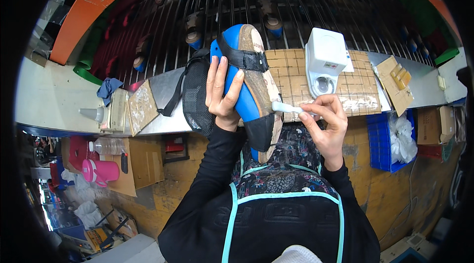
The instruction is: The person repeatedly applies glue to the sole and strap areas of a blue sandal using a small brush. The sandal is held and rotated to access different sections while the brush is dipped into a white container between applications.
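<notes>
My left hand [221, 96] is closed round the left side of a sandal upper and sole [256, 81] mounted on a blue shoe last [239, 96]. Black straps [242, 59] cross the last near its far end and its near end. In my right hand [327, 124] is a small white brush [286, 107], pinched between thumb and fingers. Its white tip meets the right edge of the sole. A white glue dispenser [327, 56] with a round cup at its front stands beyond my right hand, on a glue-smeared cardboard sheet [291, 73].
Behind the bench runs a rack of dark rods [232, 1] carrying more blue lasts. A black mesh bag [196, 97] lies left of the sandal. Blue crate [377, 139] with white plastic is at the right, below the bench; a pink jug [101, 171] is at lower left.
</notes>
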